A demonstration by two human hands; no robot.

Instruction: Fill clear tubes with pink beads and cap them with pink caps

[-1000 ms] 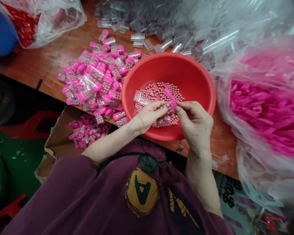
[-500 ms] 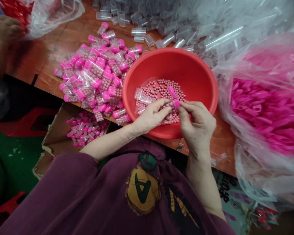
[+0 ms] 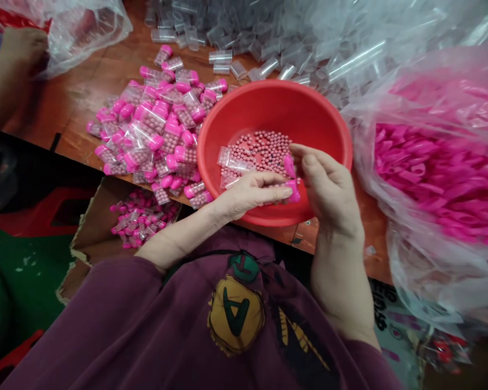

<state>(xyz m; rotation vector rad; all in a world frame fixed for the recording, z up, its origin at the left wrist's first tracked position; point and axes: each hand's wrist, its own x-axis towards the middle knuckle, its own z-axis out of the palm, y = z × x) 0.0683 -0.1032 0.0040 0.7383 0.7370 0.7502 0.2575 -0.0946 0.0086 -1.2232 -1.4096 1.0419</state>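
Observation:
Over the near side of the red basin [image 3: 276, 97], my left hand [image 3: 246, 194] is closed around a small bead tube with a pink flip cap [image 3: 293, 191]. The cap's lid stands raised, and the fingers cover most of the tube's body. My right hand [image 3: 331, 184] is just right of the cap, its fingers stretched out close to the raised lid; whether they touch it I cannot tell. Loose pink beads [image 3: 264, 146] lie on the basin's floor, with clear empty tubes [image 3: 233, 162] at their left.
Capped bead tubes [image 3: 158, 122] are heaped left of the basin; more fill a cardboard box [image 3: 100, 219] below. Clear tubes [image 3: 223, 57] spread behind. A plastic bag of pink caps [image 3: 431, 179] stands right. At upper left another person's hand [image 3: 22, 46] is at a bag of red pieces.
My right hand has let go of the cap and opened beside it. My left hand has brought the tube slightly lower. The view has shifted a little.

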